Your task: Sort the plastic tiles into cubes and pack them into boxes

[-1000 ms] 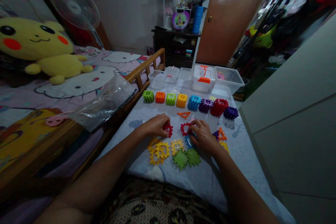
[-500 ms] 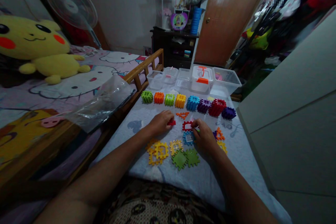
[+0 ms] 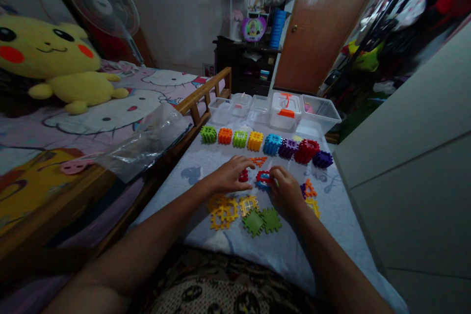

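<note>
My right hand point(image 3: 286, 187) pinches a red square frame tile point(image 3: 263, 177) by its right side, over a blue window tile point(image 3: 262, 187) that it partly covers. To the left, my left hand point(image 3: 231, 174) has its thumb and fingers spread around a red tile point(image 3: 243, 175), partly hidden behind them. An orange triangle tile point(image 3: 259, 161) lies just beyond both hands. Nearer me are yellow frame tiles point(image 3: 225, 213), a pale yellow window tile point(image 3: 249, 204) and two green tiles point(image 3: 253, 222). Another orange triangle point(image 3: 310, 188) and a yellow tile point(image 3: 313, 207) sit right of my right hand.
Tiles stacked by colour form a row across the table, from a green stack point(image 3: 208, 134) to a dark purple one point(image 3: 323, 159). Clear plastic boxes point(image 3: 321, 108) stand behind. A wooden bed rail point(image 3: 198, 103) borders the left; a pale cabinet point(image 3: 412, 157) the right.
My left hand has opened its fingers around the red tile and shifted slightly right. My right hand has brought the red frame over the blue tile. The view has shifted slightly.
</note>
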The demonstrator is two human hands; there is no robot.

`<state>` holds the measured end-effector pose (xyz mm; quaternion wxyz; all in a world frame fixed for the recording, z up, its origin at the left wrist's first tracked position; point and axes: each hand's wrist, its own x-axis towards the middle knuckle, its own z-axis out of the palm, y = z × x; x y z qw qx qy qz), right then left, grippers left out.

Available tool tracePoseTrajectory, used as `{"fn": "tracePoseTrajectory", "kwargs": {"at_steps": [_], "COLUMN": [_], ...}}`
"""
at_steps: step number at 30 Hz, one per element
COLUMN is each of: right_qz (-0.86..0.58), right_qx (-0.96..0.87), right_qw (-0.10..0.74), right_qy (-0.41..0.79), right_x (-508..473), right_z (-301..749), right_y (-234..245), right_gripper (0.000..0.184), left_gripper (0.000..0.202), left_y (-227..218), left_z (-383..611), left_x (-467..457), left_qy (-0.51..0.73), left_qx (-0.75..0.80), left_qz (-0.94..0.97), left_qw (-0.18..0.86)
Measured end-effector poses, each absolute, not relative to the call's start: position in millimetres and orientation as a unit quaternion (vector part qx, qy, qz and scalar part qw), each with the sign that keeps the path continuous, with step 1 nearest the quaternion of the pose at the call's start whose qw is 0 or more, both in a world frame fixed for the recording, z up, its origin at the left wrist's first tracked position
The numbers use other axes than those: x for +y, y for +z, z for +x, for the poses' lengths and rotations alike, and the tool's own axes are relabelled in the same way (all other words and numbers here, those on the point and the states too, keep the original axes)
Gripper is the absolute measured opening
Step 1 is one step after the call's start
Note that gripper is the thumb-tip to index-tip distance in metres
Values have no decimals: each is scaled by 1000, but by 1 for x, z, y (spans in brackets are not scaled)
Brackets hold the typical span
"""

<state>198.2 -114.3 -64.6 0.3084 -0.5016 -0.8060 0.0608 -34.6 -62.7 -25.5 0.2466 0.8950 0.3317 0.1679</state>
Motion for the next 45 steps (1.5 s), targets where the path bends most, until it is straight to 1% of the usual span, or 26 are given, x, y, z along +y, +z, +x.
{"fn": "tracePoseTrajectory", "kwargs": {"at_steps": [2, 4, 9, 10, 14, 16, 20, 24, 26, 28, 32, 35, 37, 39, 41, 43, 45], "right_qz": [-482, -461, -427, -429, -461, -473, -475, -483, -484, -484, -477, -472, -471, -473, -478, -484, -492], "right_qx": [-811, -818, -827, -825, -803, -793, -791, -791, -793, -796, -811, -825, -834, -844, -853, -858, -858], "right_qw": [327, 341, 363, 366, 378, 383, 383, 373, 365, 358, 327, 291, 261, 223, 174, 125, 87], "right_qy": [54, 43, 31, 29, 27, 32, 39, 47, 51, 58, 92, 114, 119, 117, 115, 118, 120], "right_x": [-117, -118, -119, -119, -118, -117, -117, -119, -120, -120, -116, -109, -102, -94, -87, -80, -75], "right_z": [197, 196, 192, 192, 197, 200, 204, 205, 203, 200, 192, 183, 176, 166, 156, 146, 138], "right_y": [-62, -59, -58, -58, -60, -61, -63, -65, -64, -62, -55, -49, -45, -42, -39, -37, -37], "right_gripper": [14, 15, 14, 15, 28, 28, 27, 27, 27, 25, 20, 20, 23, 30, 43, 56, 63], "left_gripper": [61, 67, 56, 55, 53, 53, 55, 66, 64, 56, 52, 51, 56, 68, 77, 76, 71], "left_y": [-22, -20, -21, -21, -24, -28, -39, -48, -48, -47, -45, -47, -49, -50, -48, -43, -37], "left_z": [-23, -15, -16, -21, -43, -49, -49, -48, -48, -48, -46, -45, -47, -52, -60, -71, -83], "left_x": [-63, -64, -62, -61, -54, -52, -52, -51, -50, -50, -49, -48, -48, -48, -51, -58, -71], "left_qy": [171, 166, 148, 151, 154, 129, 76, 61, 57, 52, 59, 63, 72, 89, 108, 121, 128], "left_qx": [314, 308, 316, 331, 438, 465, 474, 472, 472, 467, 453, 442, 435, 428, 425, 424, 427], "left_qz": [895, 893, 891, 888, 857, 850, 855, 860, 862, 865, 872, 875, 876, 876, 874, 872, 868], "left_qw": [268, 284, 291, 281, 224, 211, 197, 182, 178, 175, 176, 188, 198, 206, 210, 213, 218]}}
